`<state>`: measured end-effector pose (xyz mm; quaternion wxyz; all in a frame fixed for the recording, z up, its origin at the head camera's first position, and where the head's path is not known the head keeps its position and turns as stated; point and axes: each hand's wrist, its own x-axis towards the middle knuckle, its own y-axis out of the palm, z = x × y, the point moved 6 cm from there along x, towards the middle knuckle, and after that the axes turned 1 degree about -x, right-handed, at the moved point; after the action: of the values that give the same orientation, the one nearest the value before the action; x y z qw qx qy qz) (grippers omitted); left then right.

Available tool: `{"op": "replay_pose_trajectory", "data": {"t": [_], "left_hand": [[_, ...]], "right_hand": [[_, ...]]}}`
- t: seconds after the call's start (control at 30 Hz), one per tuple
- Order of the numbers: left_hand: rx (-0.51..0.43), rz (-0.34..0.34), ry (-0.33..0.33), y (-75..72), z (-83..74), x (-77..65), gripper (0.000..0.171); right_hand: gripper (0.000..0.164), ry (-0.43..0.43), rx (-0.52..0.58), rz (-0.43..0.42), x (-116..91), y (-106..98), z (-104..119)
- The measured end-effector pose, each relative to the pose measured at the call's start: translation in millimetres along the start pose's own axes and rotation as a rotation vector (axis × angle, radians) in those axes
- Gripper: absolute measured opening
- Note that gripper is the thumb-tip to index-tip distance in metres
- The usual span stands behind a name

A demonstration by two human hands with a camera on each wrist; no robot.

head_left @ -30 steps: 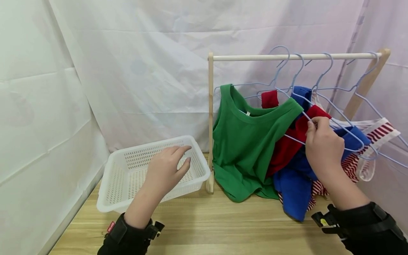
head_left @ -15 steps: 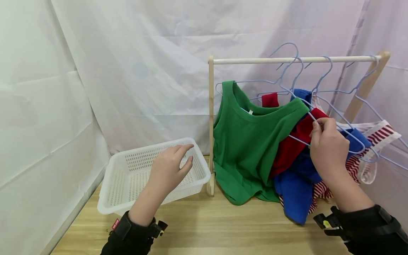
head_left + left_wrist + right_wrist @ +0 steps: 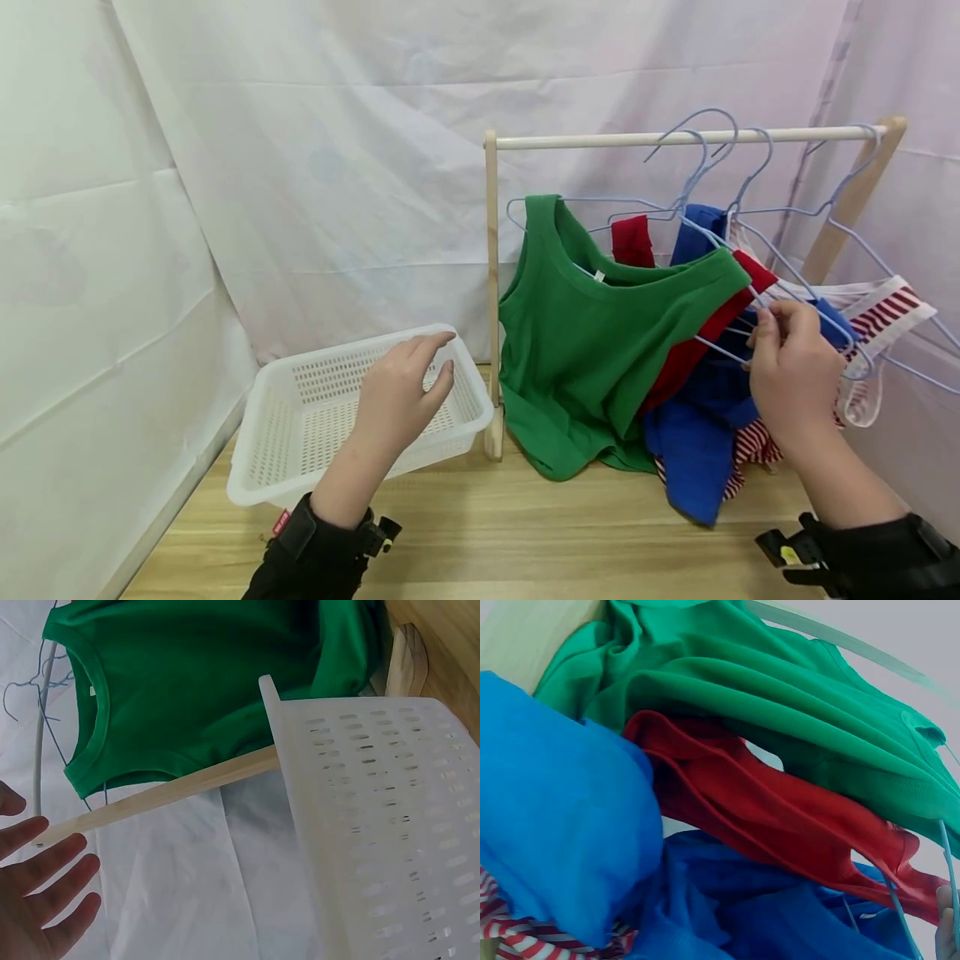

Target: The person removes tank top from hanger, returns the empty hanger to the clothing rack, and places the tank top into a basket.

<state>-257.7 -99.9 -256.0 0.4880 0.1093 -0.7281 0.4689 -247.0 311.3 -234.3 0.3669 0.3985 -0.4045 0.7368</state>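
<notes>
My right hand (image 3: 795, 371) pinches the near end of a light-blue wire hanger (image 3: 722, 350) that carries a green sleeveless top (image 3: 592, 358). The hanger's hook leans over the rail of a small clothes rack. In the right wrist view only fingertips (image 3: 946, 922) show at the edge, by the wire, with the green top above a red garment (image 3: 765, 802). My left hand (image 3: 397, 396) hovers over a white perforated basket (image 3: 251, 433), thumb and fingers spread and holding nothing. The left wrist view shows its fingers (image 3: 60, 862) apart from the rack's post.
The rack's white rail (image 3: 577, 142) runs between wooden posts (image 3: 492, 275). Behind the green top hang red, blue (image 3: 693, 467) and red-white striped (image 3: 888, 317) garments on more blue hangers, crowded together. White cloth (image 3: 337, 208) walls in the wooden table (image 3: 465, 533).
My right hand has moved right and slightly down with the hanger's end, drawing the green top's near shoulder along. The hook has shifted right along the rail. My left hand stays almost still.
</notes>
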Motion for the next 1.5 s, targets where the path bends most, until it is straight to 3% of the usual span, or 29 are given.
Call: {"op": "replay_pose_trajectory", "data": {"t": [0.17, 0.47, 0.73, 0.9, 1.13, 1.5], "left_hand": [[-0.049, -0.019, -0.016, 0.1, 0.1, -0.2, 0.033], [-0.116, -0.056, -0.069, -2.3, 2.6, -2.7, 0.038], [-0.218, -0.116, -0.155, -6.2, 4.2, -6.2, 0.049], [-0.254, -0.106, -0.188, -4.8, 5.2, -5.7, 0.051], [-0.246, -0.064, -0.162, -1.9, 6.0, -5.0, 0.071], [-0.242, -0.042, -0.141, -5.3, 12.8, 8.3, 0.086]], "right_hand": [[0.032, 0.052, 0.011, -0.018, -10.6, -5.2, -8.5], [0.028, 0.063, 0.074, -0.119, -30.6, -13.4, -15.8], [0.023, -0.079, 0.119, -0.209, -37.6, -20.0, -11.4], [0.020, -0.156, 0.142, -0.179, -38.8, -16.7, -1.1], [0.016, -0.243, 0.251, -0.233, -41.1, -8.7, 13.5], [0.020, -0.349, 0.302, -0.209, -40.5, -5.6, 33.1]]}}
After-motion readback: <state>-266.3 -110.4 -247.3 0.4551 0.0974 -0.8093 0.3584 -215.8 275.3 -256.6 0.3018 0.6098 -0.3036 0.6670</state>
